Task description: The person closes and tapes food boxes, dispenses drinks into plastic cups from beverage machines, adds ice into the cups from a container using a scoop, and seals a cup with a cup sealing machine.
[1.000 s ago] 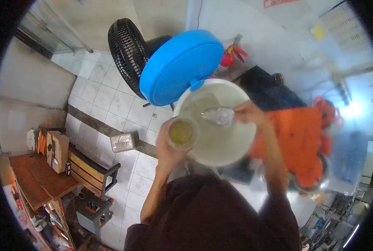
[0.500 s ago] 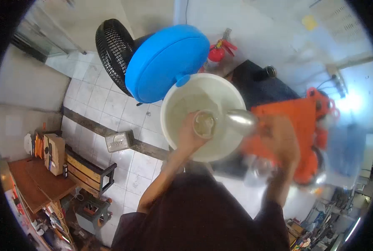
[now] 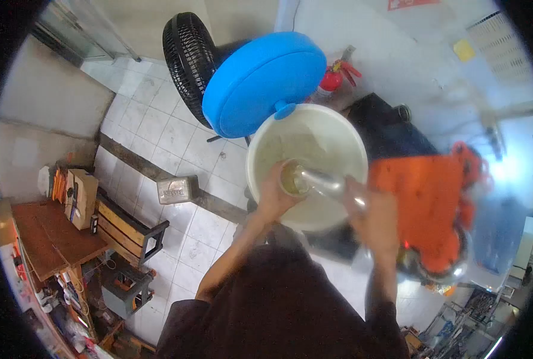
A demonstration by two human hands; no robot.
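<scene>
At the far left a reddish-brown wooden table (image 3: 45,239) stands with a tan cardboard box (image 3: 81,197) at its far edge, and just right of it a dark wooden slatted bench (image 3: 132,230) sits on the pale tiled floor (image 3: 159,128), where a small grey rectangular metal tin (image 3: 176,189) lies farther right. Beyond the tin a black round wire-caged fan (image 3: 188,60) rises, partly covered by the big round blue plastic lid (image 3: 263,84) that leans tilted over the far-left rim of the wide white plastic bucket (image 3: 332,140); nothing stands between the hands and the bucket's mouth. The left hand (image 3: 272,194) is wrapped around a small clear plastic cup of yellowish liquid (image 3: 291,178), held upright over the near-left part of the bucket with its mouth facing up. A shiny metal ladle (image 3: 320,182) lies with its long axis running from the cup's rim down-right to the right hand (image 3: 374,218), bowl end at the cup, handle gripped in that closed fist, which is blurred. Half a second ago the ladle's bowl sat clear to the right of the cup and the right hand was farther right; now the bowl meets the cup. Right of the bucket lie a black case (image 3: 386,131), a red fire extinguisher (image 3: 335,78) behind it, and a bright orange machine (image 3: 434,203)
</scene>
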